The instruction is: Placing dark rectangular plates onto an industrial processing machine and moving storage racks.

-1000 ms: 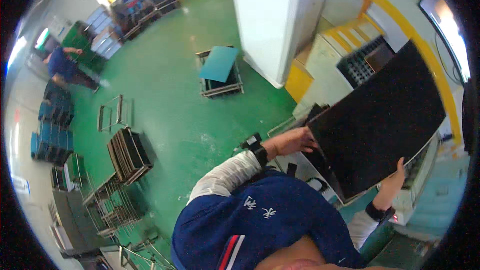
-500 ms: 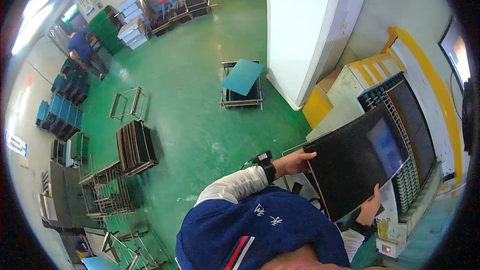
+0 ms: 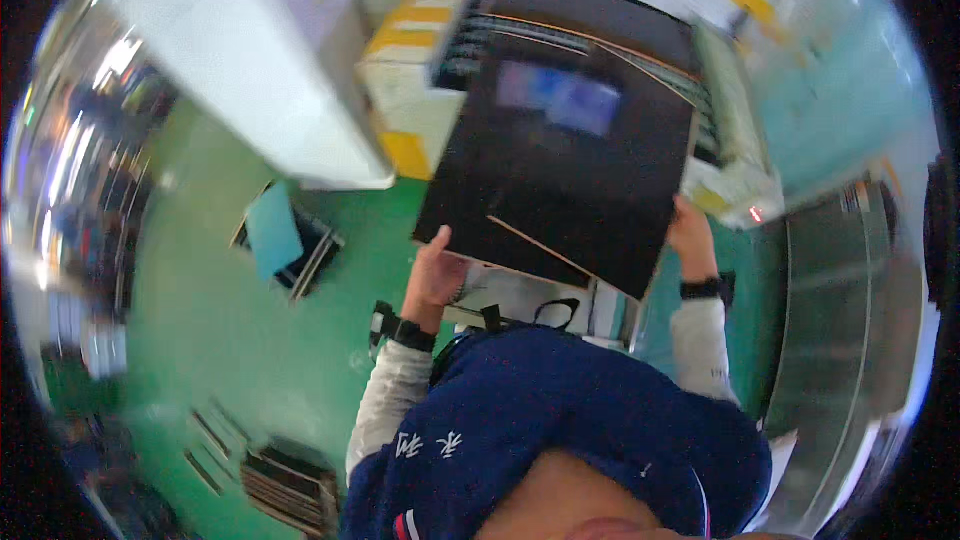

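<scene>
Two dark, glossy flat panels with thin tan edges overlap askew in front of me. The lower panel [image 3: 462, 195] has its near left corner in my left hand [image 3: 435, 272], thumb on top and fingers underneath. My right hand [image 3: 690, 237] is closed on the right edge of the upper panel [image 3: 600, 185], near its front corner. The panels' far ends lie over a roller conveyor [image 3: 712, 125], where another dark panel [image 3: 590, 5] rests farther in. Bluish light reflects off the upper panel. The fingers beneath the panels are hidden.
A white pillar [image 3: 250, 60] stands to the left, beside the yellow-striped machine housing [image 3: 405, 80]. On the green floor are a rack [image 3: 318, 260] with a blue-green sheet [image 3: 274, 230] on top and a stack of panels [image 3: 290, 485]. A grey cabinet-like surface [image 3: 830, 310] stands at right.
My view has swung to the right, so the conveyor now lies straight ahead. The panels now show as two overlapping at an angle. Both hands still grip their edges.
</scene>
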The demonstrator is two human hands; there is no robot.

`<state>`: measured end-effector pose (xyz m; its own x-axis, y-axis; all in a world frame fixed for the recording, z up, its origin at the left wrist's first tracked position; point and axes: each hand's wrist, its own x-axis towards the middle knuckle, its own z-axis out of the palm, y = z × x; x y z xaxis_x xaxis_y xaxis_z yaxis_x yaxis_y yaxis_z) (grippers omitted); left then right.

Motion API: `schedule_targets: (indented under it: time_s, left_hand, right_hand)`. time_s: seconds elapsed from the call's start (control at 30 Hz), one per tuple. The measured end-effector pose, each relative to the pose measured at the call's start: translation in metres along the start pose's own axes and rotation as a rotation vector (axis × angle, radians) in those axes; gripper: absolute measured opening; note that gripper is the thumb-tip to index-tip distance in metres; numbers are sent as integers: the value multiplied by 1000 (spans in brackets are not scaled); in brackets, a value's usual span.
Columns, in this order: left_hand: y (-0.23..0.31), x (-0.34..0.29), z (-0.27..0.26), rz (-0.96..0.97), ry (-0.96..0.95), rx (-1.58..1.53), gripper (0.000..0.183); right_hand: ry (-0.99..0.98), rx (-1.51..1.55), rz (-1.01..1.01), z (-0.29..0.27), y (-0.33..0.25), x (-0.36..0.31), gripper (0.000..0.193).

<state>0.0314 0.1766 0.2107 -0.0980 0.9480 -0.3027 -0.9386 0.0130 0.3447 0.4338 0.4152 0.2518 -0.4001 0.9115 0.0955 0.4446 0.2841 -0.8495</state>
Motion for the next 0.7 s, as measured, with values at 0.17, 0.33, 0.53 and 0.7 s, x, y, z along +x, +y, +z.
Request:
schedule_targets:
  time_s: [0.17,0.33,0.53,0.7]
  left_hand:
    - [-2,22,27,10,-110,25,47]
    - [3,43,34,25,-71,54,44]
    - [19,45,33,99,-26,119,43]
    - [14,74,40,85,-28,38,41]
  right_hand:
    - [142,940,308,0,19,-4,23]
    - [257,1212,342,-29,84,4,26]
    - [254,1147,364,-50,-17,8,35]
    - [127,1008,245,-56,22,14,41]
